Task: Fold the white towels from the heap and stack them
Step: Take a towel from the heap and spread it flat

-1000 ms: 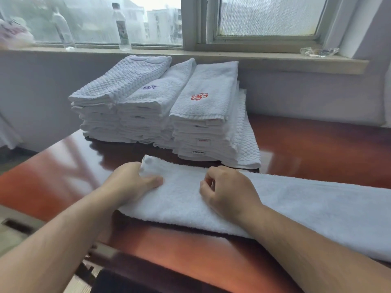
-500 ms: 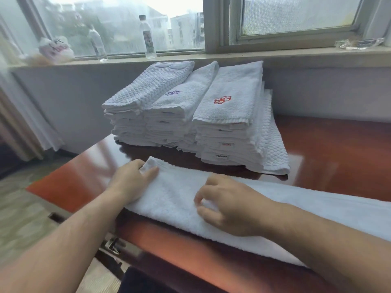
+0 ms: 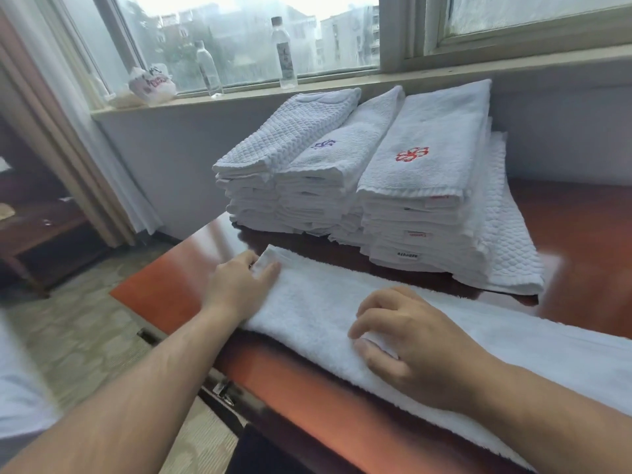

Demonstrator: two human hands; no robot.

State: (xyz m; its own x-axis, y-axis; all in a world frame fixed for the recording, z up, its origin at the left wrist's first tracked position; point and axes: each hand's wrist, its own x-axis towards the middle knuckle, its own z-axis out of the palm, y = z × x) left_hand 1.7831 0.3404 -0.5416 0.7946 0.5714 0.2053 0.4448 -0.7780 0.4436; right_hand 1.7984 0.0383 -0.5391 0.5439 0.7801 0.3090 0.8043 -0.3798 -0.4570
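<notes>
Across the table (image 3: 164, 289), the towel (image 3: 318, 302) runs rightward from both grips: left hand (image 3: 236, 285) pinches its far corner, right hand (image 3: 410, 343) its near edge.

Towel stacks (image 3: 386, 186) block the back; bare table (image 3: 581, 241) lies open beside them.

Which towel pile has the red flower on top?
The right pile: a red flower is stitched on top. The middle pile has a purple mark, and the left pile is plain and bumpy.
</notes>
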